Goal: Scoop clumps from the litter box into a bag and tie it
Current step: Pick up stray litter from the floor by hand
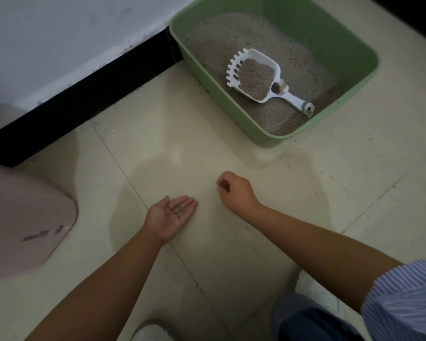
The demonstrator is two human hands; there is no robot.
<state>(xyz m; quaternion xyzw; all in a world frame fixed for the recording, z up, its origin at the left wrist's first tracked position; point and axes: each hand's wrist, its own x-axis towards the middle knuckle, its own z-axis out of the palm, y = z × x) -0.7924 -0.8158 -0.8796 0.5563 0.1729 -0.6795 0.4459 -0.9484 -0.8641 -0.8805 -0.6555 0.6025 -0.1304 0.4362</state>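
From the head camera, looking down at a cream tiled floor (172, 143), the rectangular pale green plastic litter box (354, 99) sits toward the upper right, one corner close to the black skirting board (84, 99) that runs along the foot of a white wall (59, 33). Inside the box, grey-beige granular litter (221, 40) covers the bottom, and a white plastic slotted scoop (256, 75) lies on it, its toothed edge pointing toward the wall, its bowl part filled with litter, and its handle reaching toward the box's near-right side. Below the box, well apart from it and over bare tile, both hands are low. The left hand (170, 215) is palm up with fingers straight and close together, cupping a small grey patch of litter grains (178, 209) in the palm. The right hand (234, 190), nearer the box, has its fingers curled and its fingertips drawn together as if pinching; what it pinches is too small to tell. A striped blue and white sleeve (403, 296) covers the right upper arm. Far left of the box, a pale pink rounded plastic object (22, 217) rests on the floor. Scattered dark specks dot the tiles right of the box.
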